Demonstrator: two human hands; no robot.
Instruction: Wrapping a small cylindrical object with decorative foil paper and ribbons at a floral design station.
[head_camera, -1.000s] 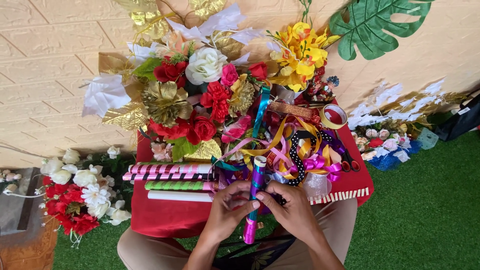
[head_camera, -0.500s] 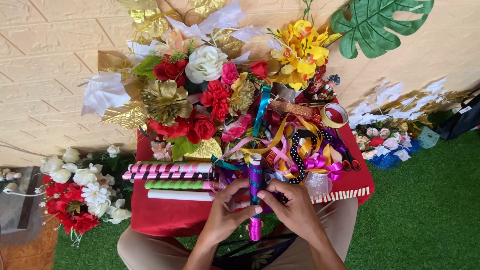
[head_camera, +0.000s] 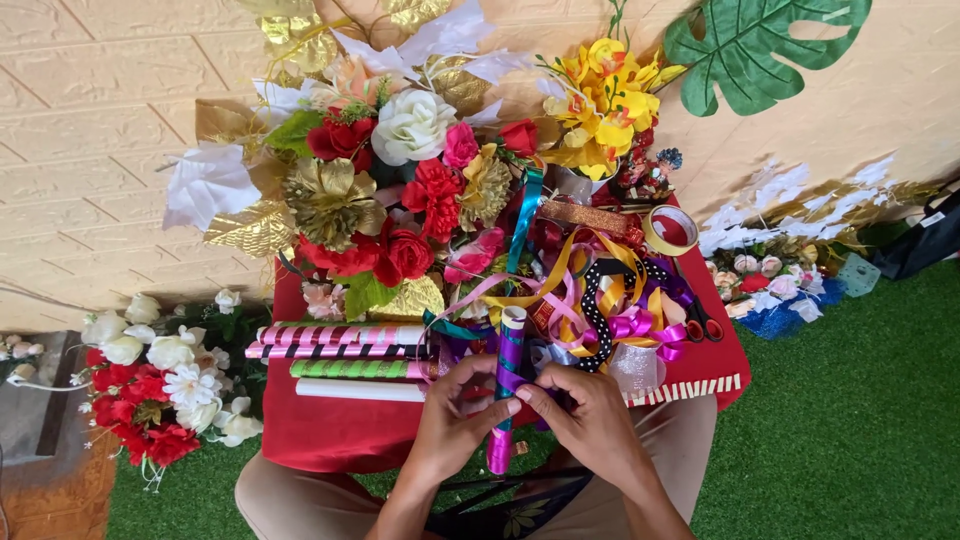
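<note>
A slim roll of shiny purple and pink wrapping foil (head_camera: 506, 385) stands nearly upright over the front edge of the red-covered table (head_camera: 330, 430). My left hand (head_camera: 455, 420) grips it from the left with thumb and fingers. My right hand (head_camera: 588, 422) pinches it from the right at the same height. Behind the roll lies a tangle of coloured ribbons and bows (head_camera: 600, 290). To the left lie several rolled wrapping papers (head_camera: 340, 350), pink striped, green and white.
A big arrangement of red, white, gold and yellow artificial flowers (head_camera: 400, 180) fills the back of the table. A tape roll (head_camera: 671, 230) and scissors (head_camera: 700, 320) sit at the right. More flowers (head_camera: 150, 390) lie on green turf at left, others (head_camera: 770, 280) at right.
The purple roll has been turned slightly more upright and slid a little between my fingers; both hands stay on it at the table's front edge.
</note>
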